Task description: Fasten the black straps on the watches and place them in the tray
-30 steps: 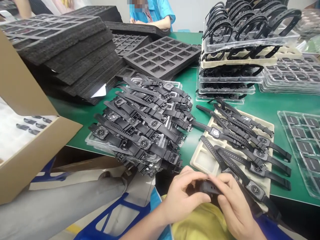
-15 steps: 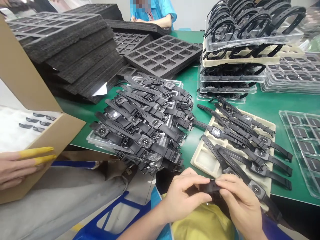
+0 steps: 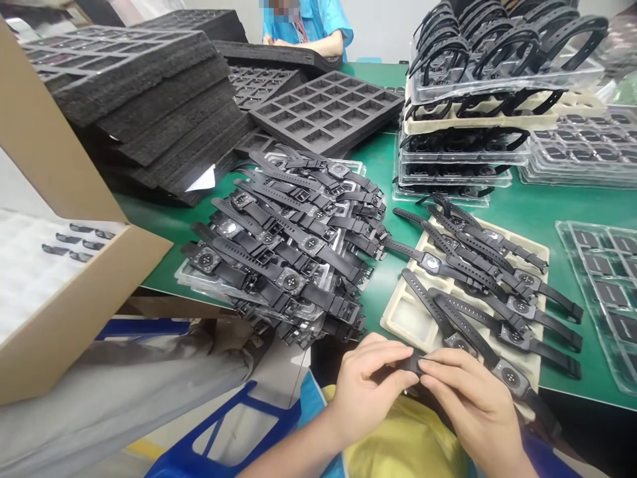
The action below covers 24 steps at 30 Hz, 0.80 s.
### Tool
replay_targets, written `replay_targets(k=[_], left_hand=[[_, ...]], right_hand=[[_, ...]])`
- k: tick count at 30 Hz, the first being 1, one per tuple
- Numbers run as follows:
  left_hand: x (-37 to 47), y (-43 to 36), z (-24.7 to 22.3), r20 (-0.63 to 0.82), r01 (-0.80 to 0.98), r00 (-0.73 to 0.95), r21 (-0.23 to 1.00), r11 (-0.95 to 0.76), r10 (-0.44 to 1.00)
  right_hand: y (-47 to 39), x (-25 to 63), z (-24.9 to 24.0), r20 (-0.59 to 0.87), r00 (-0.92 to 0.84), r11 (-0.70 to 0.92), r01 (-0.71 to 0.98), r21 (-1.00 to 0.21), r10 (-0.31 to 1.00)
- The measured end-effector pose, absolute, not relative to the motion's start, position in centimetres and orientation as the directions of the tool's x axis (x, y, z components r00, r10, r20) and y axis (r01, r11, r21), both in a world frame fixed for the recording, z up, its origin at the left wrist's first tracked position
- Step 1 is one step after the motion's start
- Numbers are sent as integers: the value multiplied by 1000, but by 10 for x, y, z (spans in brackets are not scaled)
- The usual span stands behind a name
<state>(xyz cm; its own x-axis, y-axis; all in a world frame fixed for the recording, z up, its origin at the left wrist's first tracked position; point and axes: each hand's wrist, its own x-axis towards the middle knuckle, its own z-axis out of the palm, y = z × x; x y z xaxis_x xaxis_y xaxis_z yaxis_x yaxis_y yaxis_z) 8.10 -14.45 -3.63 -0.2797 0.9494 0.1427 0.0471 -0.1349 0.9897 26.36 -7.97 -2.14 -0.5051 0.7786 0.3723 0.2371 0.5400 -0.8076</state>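
Observation:
My left hand [image 3: 371,382] and my right hand [image 3: 465,388] meet at the lower middle, above my lap. Both are closed, thumbs and fingertips pinching a black smartwatch [image 3: 411,363]. Fingers cover most of it, so its strap and face cannot be made out. Just beyond my hands lies a cream tray [image 3: 409,322] at the table's front edge. Several smartwatches [image 3: 520,305] rest across it, backs up and straps stretched out, some overhanging its right side.
Left of the tray rises a pile of smartwatches [image 3: 291,281] on clear trays. Black foam trays [image 3: 164,133] are stacked behind, near a cardboard box [image 3: 144,259]. Loaded trays [image 3: 462,156] stand at back right; a clear tray [image 3: 567,255] lies far right. A person [image 3: 331,23] sits opposite.
My right hand has shifted slightly left, and my fingertips are closer together over the smartwatch. Another person's hand with yellow finger covers has left the box at the left.

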Motion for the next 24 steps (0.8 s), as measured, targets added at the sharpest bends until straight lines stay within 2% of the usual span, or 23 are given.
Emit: replay_targets(k=[7,14,16,19,22,24], left_hand=[[83,-148,-37,-12,-170,-234,985,-29,972],[79,-148,-38,130,26,-223,991,-127,966],[78,-146,-37,209,71,-228,978,-198,951],[78,-144,-36,436,212,-128,889,-405,891],[77,-145,-37,614,408,13,717,-565,789],[77,-146,-39,677,576,70,573,-583,733]], right_hand=[[-83,266,-25,356,-377,433,142,-890,855],[-74,267,-17,310,-524,468,199,-861,793],[-75,266,-15,300,-539,470,208,-857,787],[-80,262,-11,318,-584,502,182,-845,747],[-84,258,-10,301,-613,477,143,-867,730],[-86,257,-9,211,-612,371,146,-917,762]])
